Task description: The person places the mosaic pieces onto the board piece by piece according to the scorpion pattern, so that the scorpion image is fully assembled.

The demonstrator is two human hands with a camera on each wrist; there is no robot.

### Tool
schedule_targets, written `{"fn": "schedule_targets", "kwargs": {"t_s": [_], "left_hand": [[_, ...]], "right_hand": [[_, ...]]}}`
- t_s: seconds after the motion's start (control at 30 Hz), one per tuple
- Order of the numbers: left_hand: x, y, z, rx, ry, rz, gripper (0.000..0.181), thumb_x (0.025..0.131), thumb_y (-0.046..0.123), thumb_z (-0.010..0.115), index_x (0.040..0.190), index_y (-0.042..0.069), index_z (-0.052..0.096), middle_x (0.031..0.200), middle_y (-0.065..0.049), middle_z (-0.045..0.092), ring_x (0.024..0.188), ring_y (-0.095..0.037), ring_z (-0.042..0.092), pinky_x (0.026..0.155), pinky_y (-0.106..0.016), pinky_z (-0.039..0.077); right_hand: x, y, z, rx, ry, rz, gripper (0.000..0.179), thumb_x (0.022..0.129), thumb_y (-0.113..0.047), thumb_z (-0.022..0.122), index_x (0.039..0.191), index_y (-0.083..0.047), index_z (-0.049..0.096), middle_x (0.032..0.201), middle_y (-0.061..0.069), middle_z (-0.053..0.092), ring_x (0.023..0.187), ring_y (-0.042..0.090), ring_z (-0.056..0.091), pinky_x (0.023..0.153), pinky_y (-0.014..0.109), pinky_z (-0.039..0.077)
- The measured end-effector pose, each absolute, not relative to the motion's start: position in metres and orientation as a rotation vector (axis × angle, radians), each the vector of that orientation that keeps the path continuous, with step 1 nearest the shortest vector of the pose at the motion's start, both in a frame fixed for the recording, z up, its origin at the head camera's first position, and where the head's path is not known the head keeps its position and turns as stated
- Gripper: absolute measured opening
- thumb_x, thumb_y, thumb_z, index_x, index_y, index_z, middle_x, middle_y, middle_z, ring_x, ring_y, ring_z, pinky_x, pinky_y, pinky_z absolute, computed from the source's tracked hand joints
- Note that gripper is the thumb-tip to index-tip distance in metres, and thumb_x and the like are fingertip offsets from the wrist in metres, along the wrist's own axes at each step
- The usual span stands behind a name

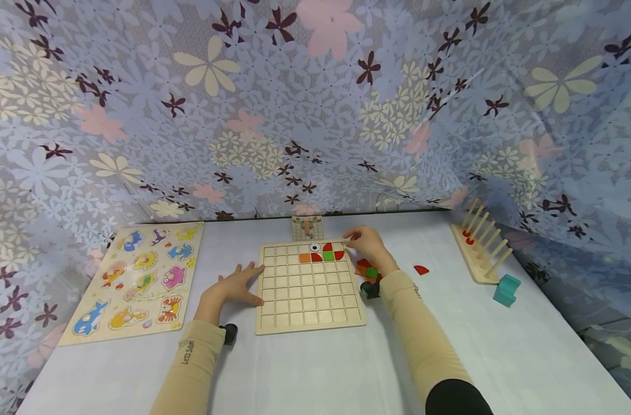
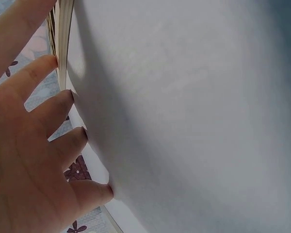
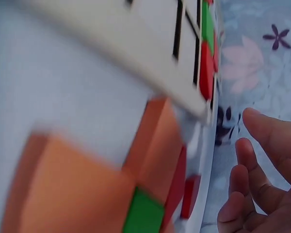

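Note:
A wooden grid board (image 1: 295, 294) lies in the middle of the white table. Spread fingers of my left hand (image 1: 235, 286) touch its left edge; in the left wrist view this hand (image 2: 34, 131) has its fingertips on the table beside the board's side. At the board's top right corner is my right hand (image 1: 368, 242), its fingers loosely bent. The right wrist view shows that hand (image 3: 262, 170) with thumb and fingers apart and nothing between them. Along the top right of the grid sit an eye tile (image 1: 315, 247), an orange tile (image 1: 305, 258), a green tile (image 1: 329, 256) and several red pieces (image 1: 338, 255).
Loose orange, green and red pieces (image 1: 362, 270) lie under the right wrist, with one red piece (image 1: 421, 270) farther right. A small pattern card (image 1: 307, 227) stands behind the board. An animal puzzle (image 1: 144, 276) is at left; a peg rack (image 1: 473, 253) and teal block (image 1: 507, 290) at right.

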State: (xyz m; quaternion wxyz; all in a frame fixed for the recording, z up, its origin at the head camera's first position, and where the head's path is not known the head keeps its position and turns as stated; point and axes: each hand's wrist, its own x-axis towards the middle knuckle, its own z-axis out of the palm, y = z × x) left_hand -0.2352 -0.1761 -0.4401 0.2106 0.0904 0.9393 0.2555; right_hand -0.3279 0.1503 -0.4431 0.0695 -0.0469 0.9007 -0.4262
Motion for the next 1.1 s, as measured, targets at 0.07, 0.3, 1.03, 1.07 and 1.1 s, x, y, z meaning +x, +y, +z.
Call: {"fn": "schedule_targets", "kwargs": {"t_s": [0.07, 0.3, 1.03, 1.07, 1.1], "left_hand": [[-0.235, -0.176, -0.440, 0.250, 2.610, 0.712, 0.091, 0.070, 0.026, 0.079, 0.145, 0.011, 0.030, 0.152, -0.020, 0.014, 0.137, -0.045, 0.003, 0.098, -0.074, -0.003], [-0.234, -0.177, -0.440, 0.247, 2.607, 0.728, 0.091, 0.070, 0.024, 0.079, 0.145, 0.010, 0.031, 0.152, -0.019, 0.015, 0.138, -0.045, 0.002, 0.098, -0.074, -0.004], [-0.234, -0.176, -0.440, 0.264, 2.623, 0.711, 0.091, 0.070, 0.025, 0.080, 0.145, 0.010, 0.030, 0.151, -0.020, 0.016, 0.138, -0.045, 0.004, 0.099, -0.074, -0.003], [-0.234, -0.176, -0.440, 0.265, 2.624, 0.712, 0.091, 0.070, 0.025, 0.080, 0.145, 0.010, 0.030, 0.151, -0.020, 0.016, 0.138, -0.045, 0.004, 0.098, -0.074, -0.003], [-0.234, -0.176, -0.439, 0.266, 2.625, 0.711, 0.091, 0.070, 0.025, 0.080, 0.145, 0.010, 0.030, 0.151, -0.021, 0.016, 0.138, -0.045, 0.004, 0.098, -0.074, -0.003]], "right_hand": [[-0.328, 0.156, -0.444, -0.130, 2.723, -1.269, 0.024, 0.086, -0.008, 0.063, 0.108, -0.001, 0.065, 0.101, 0.015, 0.057, 0.084, 0.026, 0.054, 0.070, 0.031, 0.047], [-0.330, 0.170, -0.448, -0.058, 2.729, -1.249, 0.023, 0.086, -0.006, 0.062, 0.107, 0.001, 0.064, 0.095, 0.016, 0.059, 0.074, 0.022, 0.057, 0.060, 0.025, 0.045], [-0.333, 0.182, -0.452, 0.015, 2.724, -1.067, 0.033, 0.082, -0.011, 0.067, 0.113, -0.001, 0.062, 0.108, 0.018, 0.059, 0.090, 0.028, 0.056, 0.077, 0.035, 0.050], [-0.333, 0.182, -0.452, 0.018, 2.724, -1.069, 0.034, 0.081, -0.011, 0.068, 0.113, -0.001, 0.062, 0.108, 0.018, 0.059, 0.090, 0.028, 0.056, 0.078, 0.035, 0.050], [-0.333, 0.182, -0.452, 0.013, 2.723, -1.072, 0.034, 0.081, -0.011, 0.068, 0.113, -0.001, 0.062, 0.108, 0.018, 0.059, 0.090, 0.028, 0.055, 0.077, 0.035, 0.051]]}}
